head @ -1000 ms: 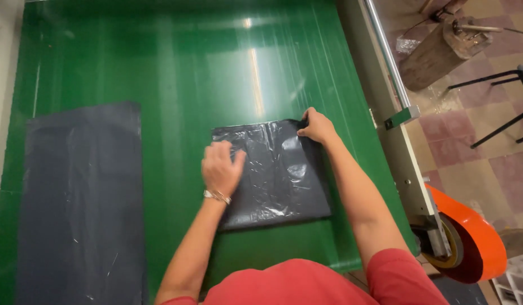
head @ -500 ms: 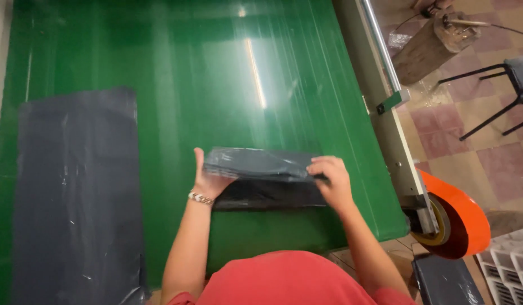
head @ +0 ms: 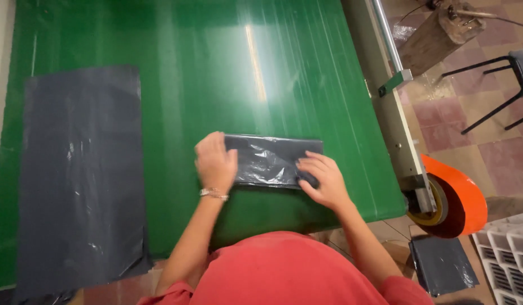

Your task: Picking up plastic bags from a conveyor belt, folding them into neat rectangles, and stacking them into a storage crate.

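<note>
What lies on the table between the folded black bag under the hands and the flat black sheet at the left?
Nothing: in the head view only bare green table separates the folded black bag from the flat black sheet.

I take this for a small workshop or packing room, not a home. I look down on a broad green worktable (head: 176,51) with a glossy top that mirrors an overhead light, and along its right edge runs a metal rail (head: 392,107), the sort fitted to a cutting or sealing bench. A big orange roll (head: 454,197) sits at the rail's near end. A stack of flat dark plastic bags (head: 81,175) lies on the table. The floor (head: 470,152) is worn pink and cream tile, with a rough wooden block (head: 436,36), a black metal chair (head: 507,85) and white crates (head: 507,254) standing about.
</note>
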